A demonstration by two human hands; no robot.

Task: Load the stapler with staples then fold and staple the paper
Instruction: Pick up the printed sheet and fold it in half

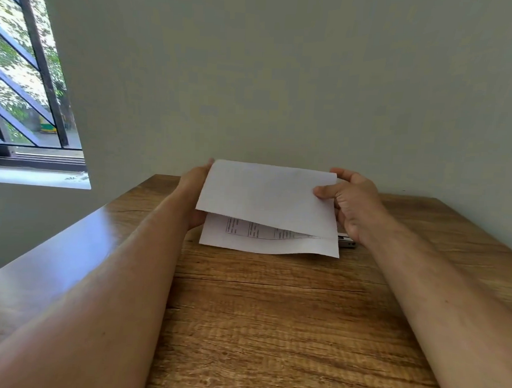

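Bare forearms reached across the wooden table (272, 326) to the half-folded paper (266, 194). Right hand (351, 204) pinched its edge; left hand (195, 188) (mostly hidden) seemingly gripped the other. Stapler (346, 241) peeked beneath.

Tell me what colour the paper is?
White, with dark printing inside the paper, seen in the head view.

both hands (352, 204) folding paper (266, 194), wooden table (273, 312)

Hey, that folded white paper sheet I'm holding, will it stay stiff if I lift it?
Probably floppy: the folded white paper sheet sags and gapes open along its near edge. Likely light: the right hand pinches one edge.
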